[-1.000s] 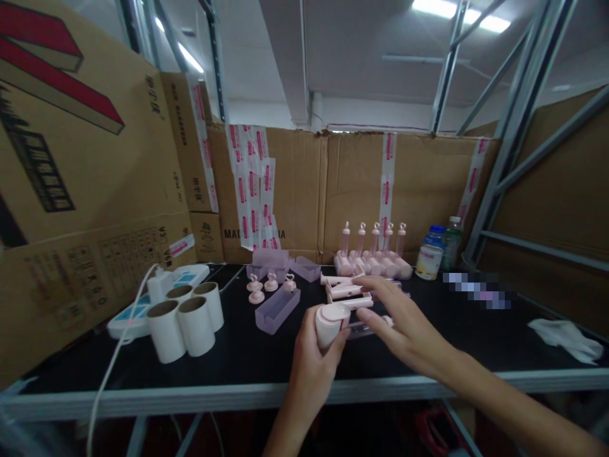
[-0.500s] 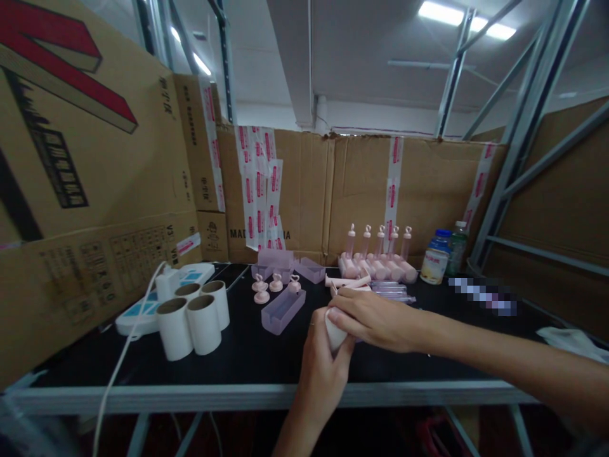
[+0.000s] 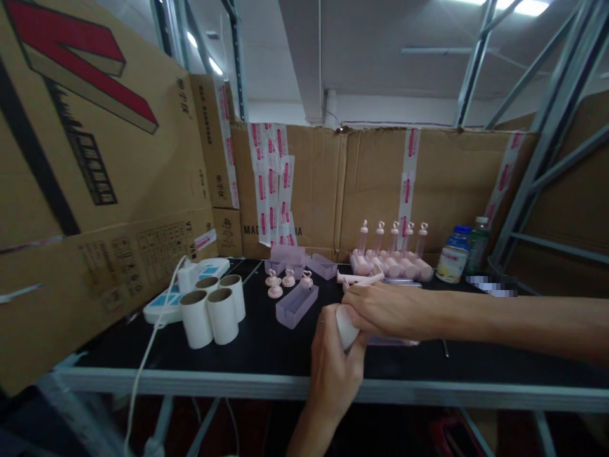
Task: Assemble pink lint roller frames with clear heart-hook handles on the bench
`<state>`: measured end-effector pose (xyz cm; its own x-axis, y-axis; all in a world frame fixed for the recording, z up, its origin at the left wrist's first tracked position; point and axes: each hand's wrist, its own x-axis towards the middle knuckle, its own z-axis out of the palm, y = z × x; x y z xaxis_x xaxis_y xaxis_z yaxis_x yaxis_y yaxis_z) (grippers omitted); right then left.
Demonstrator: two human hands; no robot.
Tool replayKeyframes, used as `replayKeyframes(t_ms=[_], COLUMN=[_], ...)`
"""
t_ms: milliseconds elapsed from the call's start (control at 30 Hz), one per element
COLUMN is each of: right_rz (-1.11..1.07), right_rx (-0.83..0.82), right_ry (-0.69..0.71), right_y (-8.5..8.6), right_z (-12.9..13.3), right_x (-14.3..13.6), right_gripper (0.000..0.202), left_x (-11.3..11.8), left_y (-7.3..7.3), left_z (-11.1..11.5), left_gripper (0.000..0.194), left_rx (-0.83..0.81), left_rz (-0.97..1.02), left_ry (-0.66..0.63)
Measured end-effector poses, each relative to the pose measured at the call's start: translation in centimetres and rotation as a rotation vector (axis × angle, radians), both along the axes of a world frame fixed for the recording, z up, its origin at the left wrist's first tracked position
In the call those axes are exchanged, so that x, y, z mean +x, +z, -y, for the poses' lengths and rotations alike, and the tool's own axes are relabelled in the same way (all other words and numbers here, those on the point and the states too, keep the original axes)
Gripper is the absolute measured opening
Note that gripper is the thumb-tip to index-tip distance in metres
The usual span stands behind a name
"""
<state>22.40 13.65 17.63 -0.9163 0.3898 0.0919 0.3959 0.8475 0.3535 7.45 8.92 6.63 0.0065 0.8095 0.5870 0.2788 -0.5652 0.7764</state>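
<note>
Low over the front of the black table, my left hand (image 3: 335, 365) is wrapped round a white cylinder (image 3: 346, 327). My right hand (image 3: 387, 310) is closed over the cylinder's upper end, its fingers bent and partly hidden. Just behind the hands lie pale pink stick-like parts (image 3: 364, 278). To their left is a translucent purple tray (image 3: 295, 310) with a pink ring-topped cap (image 3: 307, 279) at its far end. Several similar caps (image 3: 275, 291) stand beside it. Another purple piece (image 3: 392, 341) shows partly under my right forearm.
Several white tubes (image 3: 222, 317) stand at left before a power strip (image 3: 159, 311) with a white cable (image 3: 143, 374). Pink cylinders with upright clear tubes (image 3: 392, 263) stand at the back. A blue-capped bottle (image 3: 453, 257) and green bottle (image 3: 478, 244) are at right. Cardboard walls (image 3: 304, 184) enclose the table.
The view has swung left, so everything sits further right. Both hands stay on the white cylinder; my right forearm now lies more level. A thin rod shows below it.
</note>
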Motion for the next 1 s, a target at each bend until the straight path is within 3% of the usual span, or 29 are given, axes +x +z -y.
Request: replayKeyframes(t_ms=[267, 467, 600, 733, 833, 900, 1000], right_rz=[-0.229, -0.309, -0.301, -0.297, -0.352, -0.422, -0.483], right_rx=[-0.099, -0.123, -0.046, 0.073, 0.113, 0.097, 0.088], right_ry=[-0.036, -0.084, -0.083, -0.167, -0.249, -0.283, -0.336], right_y=[-0.5, -0.5, -1.2, -3.8, -6.9, -9.0, -11.3], right_z=[-0.2, -0.6, 0.4, 3.3, 5.1, 5.7, 5.9], right_x=[0.2, 1.3, 2.9, 3.6, 3.7, 3.6, 3.7], right_gripper=[0.029, 0.036, 0.030, 0.027, 0.044, 0.051, 0.045], left_x=[0.3, -0.5, -1.0, -0.9, -0.9, -1.0, -1.7], left_y=[0.0, -0.1, 0.1, 0.0, -0.1, 0.0, 0.3], left_z=[0.0, -1.2, -2.1, -2.2, -2.0, -1.8, -1.6], left_gripper=[0.031, 0.030, 0.033, 0.028, 0.027, 0.028, 0.026], left_rx=[-0.031, -0.060, -0.058, -0.124, -0.151, -0.144, -0.118], left_rz=[0.146, 0.385, 0.316, 0.206, 0.116, 0.045, -0.046], left_ry=[0.052, 0.116, 0.156, 0.099, 0.049, 0.045, 0.069])
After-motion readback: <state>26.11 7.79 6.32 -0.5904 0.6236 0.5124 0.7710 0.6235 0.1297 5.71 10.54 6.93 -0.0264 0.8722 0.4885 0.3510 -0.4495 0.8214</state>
